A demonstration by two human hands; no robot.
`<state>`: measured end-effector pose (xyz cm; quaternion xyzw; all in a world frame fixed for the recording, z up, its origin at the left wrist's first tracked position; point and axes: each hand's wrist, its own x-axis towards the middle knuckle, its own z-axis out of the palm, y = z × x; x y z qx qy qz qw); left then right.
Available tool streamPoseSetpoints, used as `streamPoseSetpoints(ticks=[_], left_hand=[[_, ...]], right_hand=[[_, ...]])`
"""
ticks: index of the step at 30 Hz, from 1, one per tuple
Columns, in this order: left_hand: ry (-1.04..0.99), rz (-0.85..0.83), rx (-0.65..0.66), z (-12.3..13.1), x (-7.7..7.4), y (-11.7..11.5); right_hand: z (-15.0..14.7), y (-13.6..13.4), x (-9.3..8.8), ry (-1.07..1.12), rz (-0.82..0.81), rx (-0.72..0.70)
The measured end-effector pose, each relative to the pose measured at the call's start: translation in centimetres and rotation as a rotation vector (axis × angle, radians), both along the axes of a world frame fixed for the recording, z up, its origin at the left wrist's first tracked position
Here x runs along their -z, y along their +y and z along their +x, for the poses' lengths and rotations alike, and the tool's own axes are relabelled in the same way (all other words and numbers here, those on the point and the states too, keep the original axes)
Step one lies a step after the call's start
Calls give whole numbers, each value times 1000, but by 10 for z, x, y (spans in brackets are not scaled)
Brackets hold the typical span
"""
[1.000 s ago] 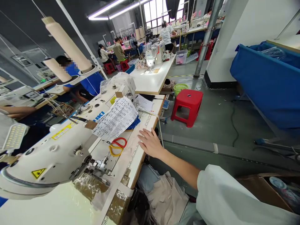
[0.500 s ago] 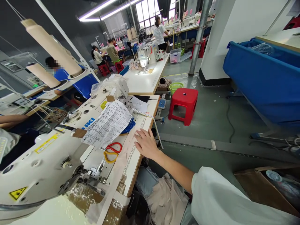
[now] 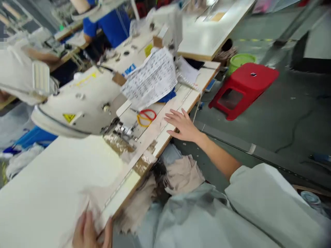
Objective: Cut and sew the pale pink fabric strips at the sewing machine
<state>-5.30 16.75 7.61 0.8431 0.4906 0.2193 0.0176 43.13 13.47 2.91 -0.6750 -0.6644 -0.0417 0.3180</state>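
Head view: right hand loose, fingers spread at cloth on bench, right of scissors; left hand at cloth's near end, blurred, can't tell grip.

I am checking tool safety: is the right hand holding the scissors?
No, the scissors lie near the white paper sheet, apart from the right hand.

We see a smooth, slightly shiny tabletop with a wooden edge. The cloth strip looks thin and dull, and the tape is crinkly and shiny. Our sewing machine looks smooth, with shiny metal parts. The sheet is creased paper; the stool is smooth, hard plastic.
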Motion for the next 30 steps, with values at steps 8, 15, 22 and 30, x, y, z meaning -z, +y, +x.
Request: streamPoseSetpoints(ticks=[8,15,22,30], left_hand=[[-33,341,-29,-53,37,-48],[103,-225,-525,-103,106,-82],[-188,-328,-507,-22,98,-98],[-700,-1393,89,130,70,-87]], right_hand=[[-17,-47,15,-17,181,-32],[-91,-85,61,110,-241,-240],[-124,-125,92,211,-611,-208],[-108,-101,81,511,-507,-3]])
